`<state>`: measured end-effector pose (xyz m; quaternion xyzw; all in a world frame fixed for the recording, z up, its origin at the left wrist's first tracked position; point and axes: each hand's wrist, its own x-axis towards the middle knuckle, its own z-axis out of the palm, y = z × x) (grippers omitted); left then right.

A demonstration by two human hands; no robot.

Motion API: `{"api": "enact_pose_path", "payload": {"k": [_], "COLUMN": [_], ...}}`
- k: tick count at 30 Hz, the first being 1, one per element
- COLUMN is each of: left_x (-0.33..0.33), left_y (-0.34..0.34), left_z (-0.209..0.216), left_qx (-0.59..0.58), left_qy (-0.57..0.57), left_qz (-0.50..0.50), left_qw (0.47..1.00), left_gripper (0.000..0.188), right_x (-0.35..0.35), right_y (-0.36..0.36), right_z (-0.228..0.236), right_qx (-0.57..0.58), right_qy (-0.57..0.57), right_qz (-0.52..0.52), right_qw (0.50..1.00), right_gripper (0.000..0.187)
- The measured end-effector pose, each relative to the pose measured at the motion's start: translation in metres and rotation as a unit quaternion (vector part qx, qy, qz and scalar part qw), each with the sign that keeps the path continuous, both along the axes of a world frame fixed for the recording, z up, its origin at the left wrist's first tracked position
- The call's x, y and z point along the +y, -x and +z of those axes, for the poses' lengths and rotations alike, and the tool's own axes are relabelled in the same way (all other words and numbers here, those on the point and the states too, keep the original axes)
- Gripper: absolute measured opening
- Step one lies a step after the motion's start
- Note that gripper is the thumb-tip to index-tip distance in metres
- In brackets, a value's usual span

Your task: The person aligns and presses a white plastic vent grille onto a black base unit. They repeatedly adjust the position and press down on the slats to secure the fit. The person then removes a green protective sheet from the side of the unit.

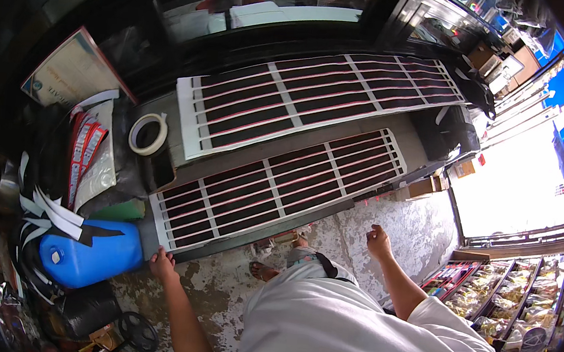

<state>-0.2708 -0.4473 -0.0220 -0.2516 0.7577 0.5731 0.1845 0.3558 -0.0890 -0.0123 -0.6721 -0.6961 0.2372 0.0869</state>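
My left hand is at the near left corner of the closer long black sheet, fingers closed on its white border. White bands and thin red lines cross this sheet in a grid, and it lies flat along the dark bench. Behind it, a larger sheet of the same pattern has a wide white margin at its left end. My right hand hangs over the floor, off the bench's front edge, fingers curled in with nothing seen in them. What its palm covers is hidden.
A tape roll sits left of the sheets. Below it are a blue jerrycan and loose black and white strips. A framed certificate leans behind. Racks of small packets stand at right, near a bright doorway.
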Motion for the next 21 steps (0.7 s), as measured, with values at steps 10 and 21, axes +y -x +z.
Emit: {"api": "enact_pose_path", "payload": {"k": [10,21], "left_x": [0.014,0.307], "left_y": [-0.021,-0.230], "left_z": [-0.009,0.050], "left_qx": [0.138,0.465], "left_qy": [0.193,0.302], "left_qz": [-0.021,-0.506], "left_qw": [0.971,0.661], "left_gripper": [0.039,0.069], "right_x": [0.065,0.180], "right_y": [0.039,0.173], "right_z": [0.051,0.046], "right_qx": [0.036,-0.001], "right_qy": [-0.096,-0.127], "right_qz": [0.134,0.371], "right_qw": [0.986,0.920], "right_gripper": [0.063,0.066]}}
